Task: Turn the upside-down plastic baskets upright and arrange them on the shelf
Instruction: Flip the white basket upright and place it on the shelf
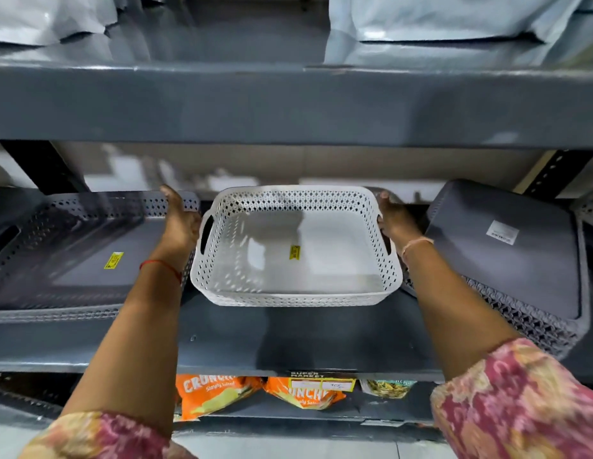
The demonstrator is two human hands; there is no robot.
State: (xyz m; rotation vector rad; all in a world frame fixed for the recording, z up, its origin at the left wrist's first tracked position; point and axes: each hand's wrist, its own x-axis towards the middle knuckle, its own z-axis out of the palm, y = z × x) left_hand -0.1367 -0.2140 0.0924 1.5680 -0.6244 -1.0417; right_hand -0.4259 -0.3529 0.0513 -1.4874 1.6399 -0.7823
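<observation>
White basket (295, 246) held upright over shelf (288, 342), gripped at side handles by left hand (181, 220) and right hand (393, 217).

Perforated matt white plastic basket (295, 246) on a smooth, painted grey metal shelf (288, 342).

- White basket (298, 286), diamond-perforated walls, yellow sticker (294, 252)
- Grey baskets (507, 246), same lattice
- Dark grey shelf (288, 342)
- Orange snack bags (209, 392)
- Pink floral sleeves (520, 392)
</observation>
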